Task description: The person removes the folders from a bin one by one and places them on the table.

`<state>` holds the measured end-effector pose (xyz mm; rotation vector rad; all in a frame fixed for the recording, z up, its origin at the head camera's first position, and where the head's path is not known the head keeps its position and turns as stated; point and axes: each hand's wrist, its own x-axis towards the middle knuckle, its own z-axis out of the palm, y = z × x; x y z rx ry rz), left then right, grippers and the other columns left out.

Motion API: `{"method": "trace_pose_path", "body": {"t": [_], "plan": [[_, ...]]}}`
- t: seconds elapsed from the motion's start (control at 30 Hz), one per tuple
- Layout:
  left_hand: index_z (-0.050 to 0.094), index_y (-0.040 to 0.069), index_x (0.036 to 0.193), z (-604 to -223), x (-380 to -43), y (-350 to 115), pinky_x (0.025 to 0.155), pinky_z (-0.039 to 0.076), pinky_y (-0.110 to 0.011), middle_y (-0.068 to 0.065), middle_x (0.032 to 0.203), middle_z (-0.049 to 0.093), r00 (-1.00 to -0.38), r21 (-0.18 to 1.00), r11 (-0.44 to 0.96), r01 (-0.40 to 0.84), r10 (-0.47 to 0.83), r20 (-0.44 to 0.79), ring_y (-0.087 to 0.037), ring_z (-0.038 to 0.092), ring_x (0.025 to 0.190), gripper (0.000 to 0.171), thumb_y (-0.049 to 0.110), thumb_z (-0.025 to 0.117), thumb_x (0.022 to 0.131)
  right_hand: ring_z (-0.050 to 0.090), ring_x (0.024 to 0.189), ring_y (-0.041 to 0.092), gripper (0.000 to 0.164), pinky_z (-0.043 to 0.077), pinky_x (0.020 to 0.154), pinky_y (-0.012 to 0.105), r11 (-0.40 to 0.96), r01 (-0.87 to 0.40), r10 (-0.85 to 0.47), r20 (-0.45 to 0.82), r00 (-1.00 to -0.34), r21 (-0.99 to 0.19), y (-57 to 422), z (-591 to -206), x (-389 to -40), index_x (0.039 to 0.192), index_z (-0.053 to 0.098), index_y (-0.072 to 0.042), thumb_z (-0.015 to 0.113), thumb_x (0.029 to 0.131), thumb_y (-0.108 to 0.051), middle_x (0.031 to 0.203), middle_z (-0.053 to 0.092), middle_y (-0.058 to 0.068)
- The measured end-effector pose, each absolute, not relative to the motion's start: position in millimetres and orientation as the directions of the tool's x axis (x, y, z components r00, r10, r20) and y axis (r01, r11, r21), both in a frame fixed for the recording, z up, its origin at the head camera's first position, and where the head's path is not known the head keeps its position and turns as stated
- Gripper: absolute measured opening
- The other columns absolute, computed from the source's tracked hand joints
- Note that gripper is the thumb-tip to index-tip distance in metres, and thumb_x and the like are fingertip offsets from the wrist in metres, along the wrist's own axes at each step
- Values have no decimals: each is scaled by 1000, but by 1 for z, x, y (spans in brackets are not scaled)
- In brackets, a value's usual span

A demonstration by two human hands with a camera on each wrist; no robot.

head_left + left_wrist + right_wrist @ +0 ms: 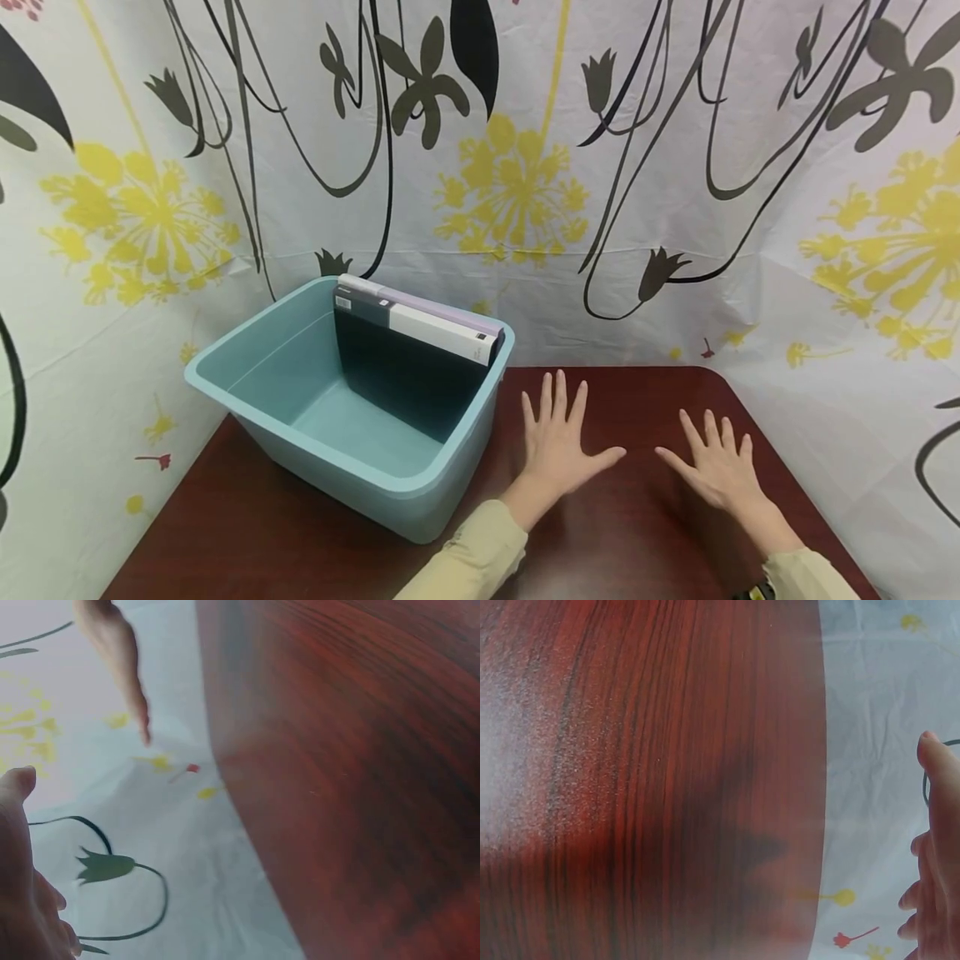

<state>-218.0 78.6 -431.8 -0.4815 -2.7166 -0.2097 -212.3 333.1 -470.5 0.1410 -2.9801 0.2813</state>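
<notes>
At the left stands a light-blue, deep, rectangular plastic bin (281, 367) with a rounded rim; inside it, along the far wall, a black, flat, rectangular folder (411, 362) with a grey-and-white spine stands on edge; a pale lilac, narrow, flat slab (441, 310) shows just behind that spine; the folder's spine faces up, and its long axis runs from the far left to the nearer right, so that its right end lies by the bin's right rim, on the side toward the hands.

Just right of the bin, over a dark red-brown wood-grain table (618, 396), is the left hand (558, 450); its fingers are spread apart and point to the far side, its thumb stretches right, and it holds nothing; the folder lies to its left and a little farther off, with the bin's right wall between them; this hand is clearly the nearer of the two.

Farther right is the right hand (716, 467), fingers also apart and holding nothing, thumb pointing left toward the other thumb; both hands look raised above the table; judged from this layout, a leftward reach over the right rim would suit the left hand.
</notes>
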Motion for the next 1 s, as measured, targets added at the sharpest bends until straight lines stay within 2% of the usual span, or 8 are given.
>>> {"method": "trace_pose_path", "body": {"t": [0.07,0.27,0.57,1.0], "plan": [[17,23,146,-425,-214,78,107,11,-54,-8,153,3,-864,80,925,370,312,394,-25,-3,139,95,83,25,72,10,124,58,85,0,93,70,978,-107,-80,153,-985,-178,333,-471,-212,145,12,-7,39,87,-61,139,14,39],[13,23,147,-400,-199,71,106,14,-54,-8,153,5,-832,54,914,402,339,440,-27,2,139,92,80,25,75,10,124,58,85,1,93,70,979,-106,-80,151,-985,-172,334,-472,-212,145,13,-6,38,87,-61,139,14,39],[7,22,147,-366,-183,50,107,10,-54,-6,153,0,-817,122,892,435,333,471,-26,-4,139,89,75,29,79,10,124,58,85,0,93,70,979,-102,-78,141,-987,-176,335,-474,-212,145,13,-6,38,86,-62,139,14,39],[5,21,147,-338,-173,17,107,6,-54,-5,153,-1,-855,203,891,405,291,429,-25,-7,139,88,73,31,80,10,124,58,85,2,93,70,976,-107,-82,135,-987,-187,336,-473,-212,146,12,-7,39,86,-62,139,14,39]]}}
